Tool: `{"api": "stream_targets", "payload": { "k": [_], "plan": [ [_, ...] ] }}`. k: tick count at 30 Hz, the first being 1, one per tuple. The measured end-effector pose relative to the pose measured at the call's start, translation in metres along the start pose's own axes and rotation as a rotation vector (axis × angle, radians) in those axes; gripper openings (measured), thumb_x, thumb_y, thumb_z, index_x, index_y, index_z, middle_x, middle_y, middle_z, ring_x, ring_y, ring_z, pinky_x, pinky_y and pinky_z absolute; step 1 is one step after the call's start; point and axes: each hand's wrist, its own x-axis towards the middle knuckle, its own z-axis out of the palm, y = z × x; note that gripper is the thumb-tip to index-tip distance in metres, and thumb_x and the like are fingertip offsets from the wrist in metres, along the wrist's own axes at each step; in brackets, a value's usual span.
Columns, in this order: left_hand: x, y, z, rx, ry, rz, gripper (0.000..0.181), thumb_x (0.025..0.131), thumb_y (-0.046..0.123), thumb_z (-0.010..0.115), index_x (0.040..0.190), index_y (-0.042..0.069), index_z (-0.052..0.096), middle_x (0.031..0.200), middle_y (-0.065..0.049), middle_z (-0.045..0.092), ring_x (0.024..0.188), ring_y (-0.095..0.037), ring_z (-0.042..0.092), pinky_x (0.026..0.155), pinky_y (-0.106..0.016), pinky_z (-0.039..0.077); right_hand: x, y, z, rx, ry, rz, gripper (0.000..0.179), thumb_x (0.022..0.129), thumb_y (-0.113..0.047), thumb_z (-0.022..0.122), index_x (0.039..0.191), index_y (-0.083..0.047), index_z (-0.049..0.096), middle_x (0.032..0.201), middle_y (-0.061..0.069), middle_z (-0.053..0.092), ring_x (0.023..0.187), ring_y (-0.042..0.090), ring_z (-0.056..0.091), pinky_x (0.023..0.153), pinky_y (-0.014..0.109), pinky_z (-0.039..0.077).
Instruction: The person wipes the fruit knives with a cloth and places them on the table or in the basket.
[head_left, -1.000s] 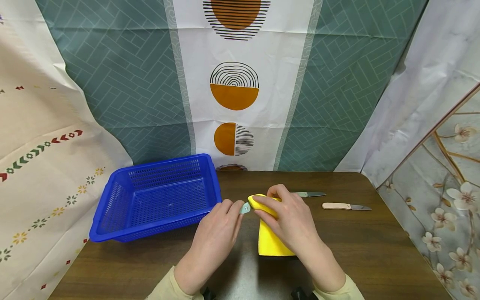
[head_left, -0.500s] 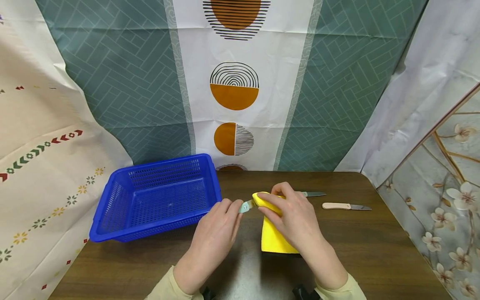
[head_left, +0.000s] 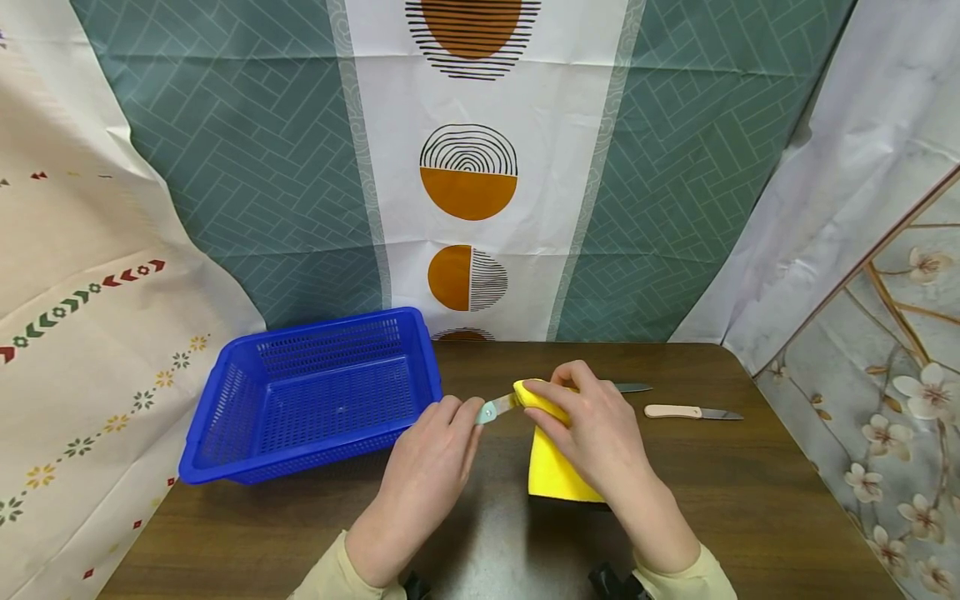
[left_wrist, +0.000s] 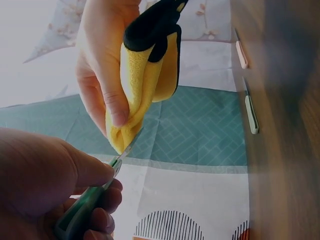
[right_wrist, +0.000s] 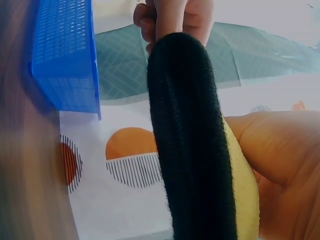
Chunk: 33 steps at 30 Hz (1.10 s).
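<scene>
In the head view my left hand [head_left: 429,462] grips a small knife [head_left: 487,413] by its pale green handle, blade pointing right. My right hand [head_left: 596,425] pinches a folded yellow cloth [head_left: 562,472] around the blade's far part, so the tip is mostly hidden there. Part of the blade shows bare beside the handle. Seen from the left wrist, the thumb lies along the handle [left_wrist: 87,207] and the cloth [left_wrist: 137,95] has a black side. That black side [right_wrist: 187,135] fills the middle of the right wrist view.
A blue perforated basket [head_left: 341,421] stands on the brown table [head_left: 675,508] at the left. Behind and right of my right hand lie a green-handled knife [left_wrist: 251,114] and a cream-handled knife [head_left: 675,412], blades to the right. Patterned cloths hang around the table.
My right hand has moved right and slightly away with the yellow cloth, baring more of the blade near the handle. My left hand and the knife have barely moved.
</scene>
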Motion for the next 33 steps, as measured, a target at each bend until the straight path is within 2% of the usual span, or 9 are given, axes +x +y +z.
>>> {"api": "stream_targets", "payload": {
  "k": [17,33],
  "plan": [
    [0.001,-0.004,0.001,0.005,0.088,0.028,0.027,0.099,0.010,0.084,0.122,0.006,0.071,0.091,-0.005,0.061,0.072,-0.021,0.057,0.055,-0.034,0.050,0.002,0.008,-0.004,-0.002,-0.008,0.057,0.043,0.087,-0.024,0.097,0.128,-0.021,0.084,0.113,0.005,0.062,0.081,0.029,0.057,0.068,0.040,0.050],
    [0.000,-0.006,-0.001,-0.012,0.083,0.003,0.024,0.101,0.010,0.081,0.123,0.007,0.071,0.091,-0.005,0.062,0.072,-0.022,0.057,0.055,-0.035,0.051,0.002,0.016,-0.009,-0.009,-0.011,0.109,0.040,0.091,-0.022,0.094,0.130,-0.021,0.084,0.114,0.005,0.062,0.082,0.030,0.059,0.072,0.044,0.050]
  ]
}}
